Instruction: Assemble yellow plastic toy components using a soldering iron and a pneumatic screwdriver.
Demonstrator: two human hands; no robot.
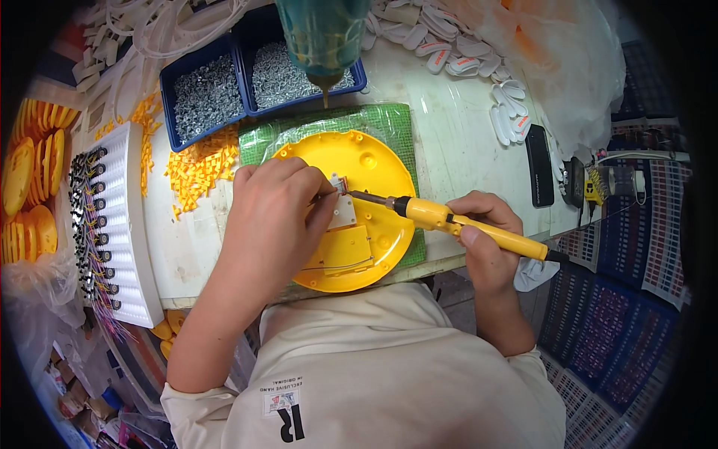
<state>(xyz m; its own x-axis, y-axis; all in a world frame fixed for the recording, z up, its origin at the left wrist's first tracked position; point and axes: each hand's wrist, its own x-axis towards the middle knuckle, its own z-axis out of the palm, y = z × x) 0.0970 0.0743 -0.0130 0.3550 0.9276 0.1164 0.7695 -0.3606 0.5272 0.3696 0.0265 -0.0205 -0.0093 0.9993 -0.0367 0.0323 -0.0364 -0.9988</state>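
A round yellow plastic shell (385, 161) lies open side up on a green woven mat (258, 138) before me. Near its middle sits a small white plate (345, 214), with a small metal-and-red part (340, 185) above it. My left hand (278, 206) reaches over the shell's left side. Its fingers are pinched beside the small part, and what they hold is hidden. My right hand (488, 233) grips a yellow soldering iron (441, 217), whose dark tip points left and meets or nearly meets the small part. A thin wire (340, 267) crosses the shell's lower part.
A teal power screwdriver (321, 37) hangs above the far side. Behind are blue bins (170, 112) of small metal screws, with yellow pieces (196, 172) beside them. Left stands a white ribbed tray (134, 224) of wired round parts. Right lie white pieces (508, 112) and a black phone (539, 166).
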